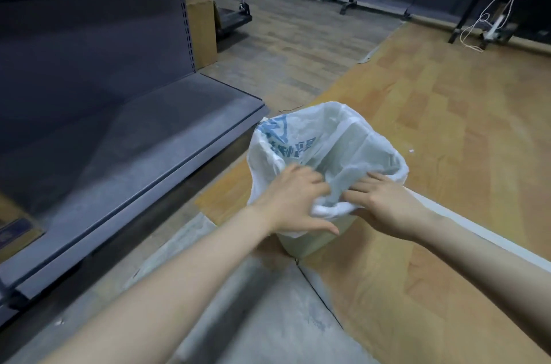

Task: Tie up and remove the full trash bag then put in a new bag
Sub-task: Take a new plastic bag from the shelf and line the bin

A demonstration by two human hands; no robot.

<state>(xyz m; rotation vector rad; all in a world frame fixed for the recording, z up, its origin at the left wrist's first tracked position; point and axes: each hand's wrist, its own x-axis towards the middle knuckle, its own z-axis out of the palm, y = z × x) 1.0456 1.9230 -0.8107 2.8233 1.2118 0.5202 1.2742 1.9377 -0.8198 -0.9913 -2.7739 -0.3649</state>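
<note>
A white plastic trash bag with blue print on its inside lines a pale bin standing on the floor. The bag's mouth is spread open over the bin's rim. My left hand pinches the near-left part of the bag's rolled edge, thumb stretched out over the bin's front. My right hand lies on the near-right rim with its fingers pressing the bag's edge. What is inside the bag is not clear from here.
A dark grey metal shelf unit with a low base shelf stands close on the left. A cardboard box and a trolley lie behind it. Table legs and loose cables stand at the far right. Wood-pattern flooring surrounds the bin.
</note>
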